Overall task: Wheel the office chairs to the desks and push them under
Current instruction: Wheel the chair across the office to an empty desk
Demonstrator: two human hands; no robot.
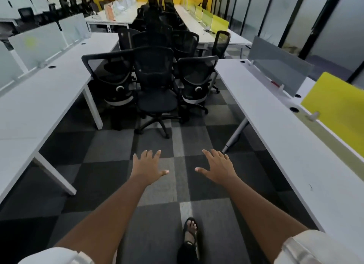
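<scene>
Several black mesh office chairs crowd the aisle between two rows of white desks. The nearest chair [155, 90] faces me with its seat forward. A second chair [112, 80] stands at its left by the left desk [39, 98], and a third chair [197, 80] stands at its right by the right desk [275, 125]. My left hand [147, 165] and my right hand [216, 167] are stretched out in front of me over the carpet, fingers spread, holding nothing, well short of the nearest chair.
More black chairs [157, 27] fill the aisle toward the yellow back wall. Grey and yellow-green divider panels [334, 110] stand on the right desk, frosted panels [37, 44] on the left. My sandalled foot [190, 234] steps on the chequered carpet [110, 165].
</scene>
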